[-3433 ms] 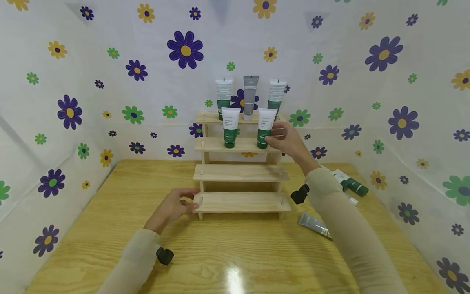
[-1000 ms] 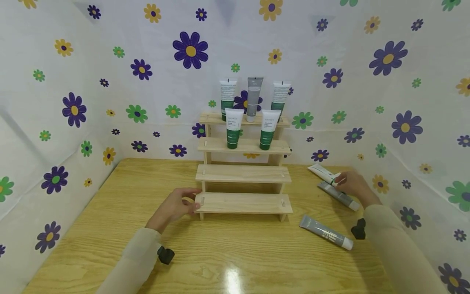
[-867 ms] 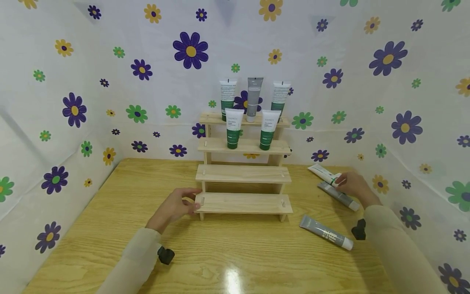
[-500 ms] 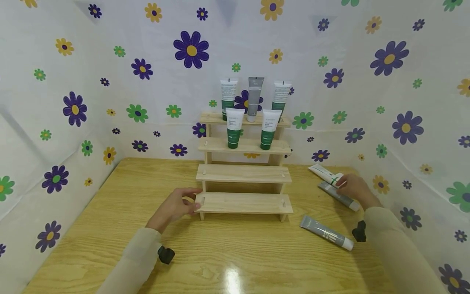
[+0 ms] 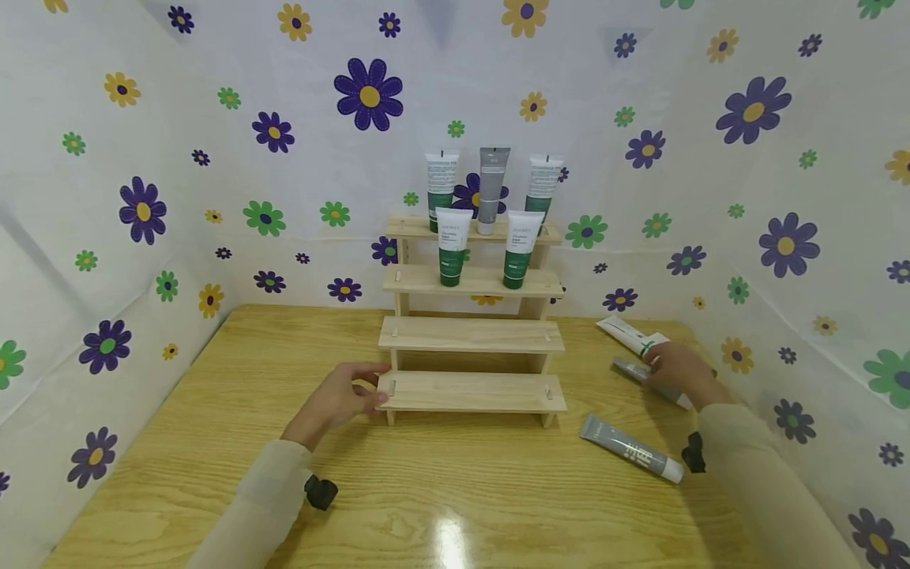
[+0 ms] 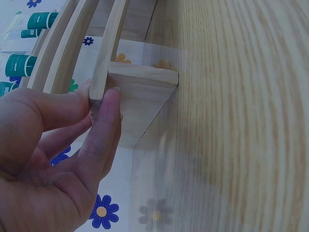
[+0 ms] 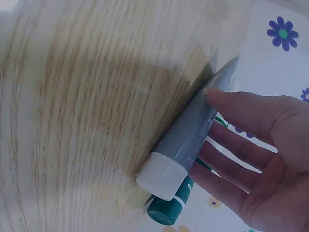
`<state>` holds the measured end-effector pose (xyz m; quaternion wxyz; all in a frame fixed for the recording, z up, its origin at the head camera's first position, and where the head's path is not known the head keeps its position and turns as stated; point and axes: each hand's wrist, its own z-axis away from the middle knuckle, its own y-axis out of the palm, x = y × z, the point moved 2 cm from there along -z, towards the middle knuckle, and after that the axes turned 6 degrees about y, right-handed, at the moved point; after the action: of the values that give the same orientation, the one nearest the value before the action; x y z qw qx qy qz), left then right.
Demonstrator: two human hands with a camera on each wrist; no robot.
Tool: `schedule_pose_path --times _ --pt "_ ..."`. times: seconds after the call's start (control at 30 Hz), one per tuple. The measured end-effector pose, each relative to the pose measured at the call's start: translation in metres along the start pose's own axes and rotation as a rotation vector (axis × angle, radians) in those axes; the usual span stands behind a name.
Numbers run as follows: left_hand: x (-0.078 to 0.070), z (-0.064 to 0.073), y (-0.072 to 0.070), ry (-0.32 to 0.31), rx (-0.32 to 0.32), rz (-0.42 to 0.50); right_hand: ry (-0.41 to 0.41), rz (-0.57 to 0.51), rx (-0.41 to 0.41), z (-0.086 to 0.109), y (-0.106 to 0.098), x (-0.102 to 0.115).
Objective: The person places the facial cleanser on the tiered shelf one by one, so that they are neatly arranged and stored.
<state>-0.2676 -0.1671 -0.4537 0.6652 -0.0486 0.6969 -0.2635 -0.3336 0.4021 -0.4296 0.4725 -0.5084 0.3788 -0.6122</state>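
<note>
My left hand (image 5: 337, 403) pinches the left end of the lowest shelf of a stepped wooden display stand (image 5: 469, 336), thumb on top and fingers beneath in the left wrist view. Over at the right, my right hand (image 5: 678, 371) holds a grey squeeze tube (image 7: 188, 130) with a white cap between thumb and fingers, low over the table. Just behind it lies a white-and-green squeeze tube (image 5: 629, 336), its green cap (image 7: 164, 210) showing in the right wrist view. Two white-and-green tubes (image 5: 452, 246) stand caps down on the second shelf from the top.
On the top shelf stand a grey tube (image 5: 491, 190) and two white-and-green tubes (image 5: 441, 190). Another grey tube (image 5: 631, 449) lies on the wooden table (image 5: 320, 506) right of the stand. Flower-patterned cloth (image 5: 298, 174) encloses the back and sides.
My right hand has left the tube on the second shelf and moved right and down to the lying tubes. It now grips the grey one, which has shifted slightly. The left hand has stayed put.
</note>
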Motion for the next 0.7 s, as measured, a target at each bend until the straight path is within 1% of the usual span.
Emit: schedule_pose_path --times 0.17,0.33,0.43,0.5,0.63,0.7 --pt "0.0 0.0 0.0 -0.003 -0.001 -0.004 -0.046 0.074 -0.013 0.003 0.002 0.01" --pt "0.001 0.0 0.0 0.003 0.001 -0.006 -0.061 0.134 -0.007 0.007 0.002 0.016" --pt "0.001 0.0 0.0 0.015 0.009 -0.006 -0.064 0.149 -0.017 0.008 0.003 0.016" --pt "0.001 0.0 0.0 0.019 0.011 0.0 -0.08 0.156 -0.038 0.008 0.004 0.016" --pt "0.001 0.0 0.0 0.026 0.014 0.005 -0.139 0.148 -0.102 0.008 0.008 0.016" --pt "0.001 0.0 0.0 0.027 0.013 0.003 -0.151 0.14 -0.125 0.007 0.01 0.016"
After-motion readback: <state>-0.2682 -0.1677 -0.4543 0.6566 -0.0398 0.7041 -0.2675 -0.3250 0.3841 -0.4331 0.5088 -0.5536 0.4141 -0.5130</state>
